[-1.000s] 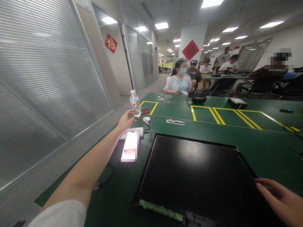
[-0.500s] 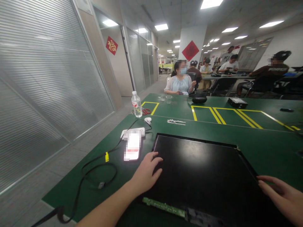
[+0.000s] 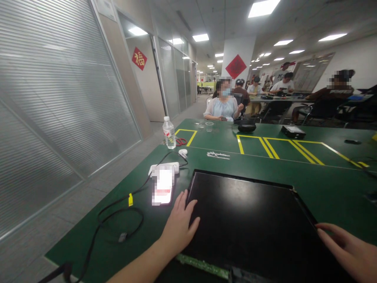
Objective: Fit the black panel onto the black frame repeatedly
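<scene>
A large black LCD screen panel (image 3: 247,220) with a thin dark frame lies on the green table, screen side up. At its left edge, my left hand (image 3: 178,228) rests with fingers spread, fingertips on the frame and thumb over the glass. My right hand (image 3: 350,247) grips the panel's right edge between thumb and fingers; the fingers' undersides are partly hidden. Along the near edge runs a narrow green circuit board (image 3: 203,267), partly covered by my left wrist. The panel's near right corner is out of view.
Left of the panel lie a lit phone (image 3: 163,186), a white power strip (image 3: 173,168) and a looped black cable (image 3: 98,220). Farther back stand a water bottle (image 3: 169,133), red-handled scissors (image 3: 181,142) and white scraps (image 3: 218,155). A masked person (image 3: 224,106) sits across the green table (image 3: 338,188).
My left hand has shifted slightly left, its fingers now along the frame's edge. My right hand stays at the right edge. The view has tilted a little.
</scene>
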Available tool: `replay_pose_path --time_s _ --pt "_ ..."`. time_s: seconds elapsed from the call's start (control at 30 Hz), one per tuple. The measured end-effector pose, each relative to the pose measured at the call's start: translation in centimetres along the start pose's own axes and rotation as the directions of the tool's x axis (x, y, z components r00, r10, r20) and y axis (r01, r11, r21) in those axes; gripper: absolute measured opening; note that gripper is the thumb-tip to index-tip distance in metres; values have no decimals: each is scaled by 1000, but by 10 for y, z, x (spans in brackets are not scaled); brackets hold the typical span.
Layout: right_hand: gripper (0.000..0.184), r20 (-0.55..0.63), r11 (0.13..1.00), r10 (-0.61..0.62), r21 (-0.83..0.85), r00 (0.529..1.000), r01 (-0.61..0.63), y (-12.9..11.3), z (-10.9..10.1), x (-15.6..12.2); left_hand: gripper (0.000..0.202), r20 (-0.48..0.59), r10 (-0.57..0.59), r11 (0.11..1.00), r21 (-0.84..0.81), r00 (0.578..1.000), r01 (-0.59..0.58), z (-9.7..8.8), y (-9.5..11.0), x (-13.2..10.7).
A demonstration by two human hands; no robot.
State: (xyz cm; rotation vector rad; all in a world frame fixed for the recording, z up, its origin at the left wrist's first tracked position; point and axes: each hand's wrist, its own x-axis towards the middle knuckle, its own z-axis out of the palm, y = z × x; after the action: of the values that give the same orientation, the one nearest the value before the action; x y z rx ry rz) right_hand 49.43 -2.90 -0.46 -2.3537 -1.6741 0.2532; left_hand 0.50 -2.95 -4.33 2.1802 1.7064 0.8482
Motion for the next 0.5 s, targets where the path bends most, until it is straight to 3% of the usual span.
replay_pose_path --time_s 0.13,0.2,0.33,0.5 --pt "45 90 989 96 107 991 -106 -24 -19 -9 52 81 -40 994 -102 996 49 -12 -2 -10" --pt "47 117 992 61 100 991 -72 -29 -22 -10 52 99 -33 987 -151 995 48 -17 -4 -10" --pt "54 99 999 -15 -35 995 19 -29 -20 -6 35 -31 -73 974 -216 997 64 -19 -7 3" --pt "62 81 982 -61 -176 995 75 -31 -19 -3 42 -159 -65 979 -201 985 32 -14 -9 21"
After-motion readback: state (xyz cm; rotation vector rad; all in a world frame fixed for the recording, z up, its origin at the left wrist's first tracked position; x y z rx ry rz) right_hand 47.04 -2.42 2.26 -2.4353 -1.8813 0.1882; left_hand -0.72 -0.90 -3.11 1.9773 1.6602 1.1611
